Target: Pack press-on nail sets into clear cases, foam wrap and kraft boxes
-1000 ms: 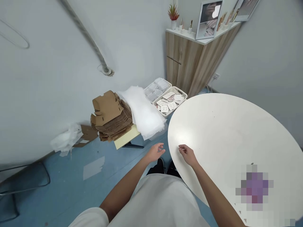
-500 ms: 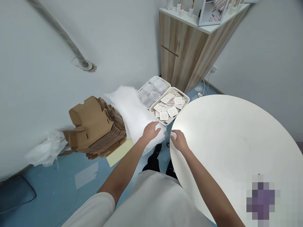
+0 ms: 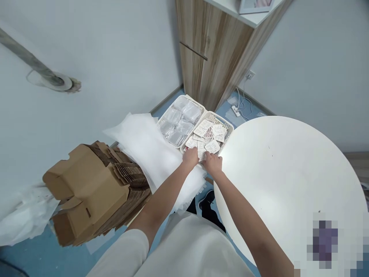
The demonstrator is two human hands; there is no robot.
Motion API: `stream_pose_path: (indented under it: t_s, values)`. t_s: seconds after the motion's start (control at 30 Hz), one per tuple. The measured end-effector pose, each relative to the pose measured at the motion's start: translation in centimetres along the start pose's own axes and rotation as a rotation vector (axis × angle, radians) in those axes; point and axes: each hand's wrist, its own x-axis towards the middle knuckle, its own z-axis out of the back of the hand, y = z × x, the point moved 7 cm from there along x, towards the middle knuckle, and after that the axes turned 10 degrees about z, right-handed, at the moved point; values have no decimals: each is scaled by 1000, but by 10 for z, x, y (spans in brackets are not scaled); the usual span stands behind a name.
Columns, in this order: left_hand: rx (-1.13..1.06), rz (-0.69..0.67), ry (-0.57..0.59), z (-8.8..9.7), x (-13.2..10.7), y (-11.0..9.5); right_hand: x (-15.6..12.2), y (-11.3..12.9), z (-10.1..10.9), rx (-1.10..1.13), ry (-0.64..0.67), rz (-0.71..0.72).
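Observation:
Printed cards lie in a loose pile in a white plastic basket. At the basket's near end, my left hand is closed, its fingertips down among the cards. My right hand curls in beside it, a short gap to the right, fingers bent over the near cards. A white card shows between the two hands. Whether the fingers pinch a card or the basket's rim is hidden. Touching the card basket on its left is a second white basket, with clear plastic packets inside.
White foam sheets are piled left of the baskets, beside stacked flat brown cardboard boxes. A round white table curves along my right. Behind stand a wood-grain cabinet and a power strip with cables on the floor.
Both hands have moved forward, from above the foam sheets and the table edge into the near end of the card basket, and their fingers have closed. The view has shifted closer.

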Motion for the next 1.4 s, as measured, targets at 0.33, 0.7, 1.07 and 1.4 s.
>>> stream_pose_path:
  t_s: [0.33,0.7,1.07,1.4]
  values:
    - [-89,-97,-36,-2,-3,5,-3,-3,-9,189,-16,-90]
    - [-477,-447,-262,23,-49,-11,-51,-16,29,545,-342,25]
    - [-630,-716,-11,-24,-145,-94,-195,-91,38,695,-648,-4]
    - [-570,-868,296,-101,-241,-179,-334,-177,10,856,-766,-93]
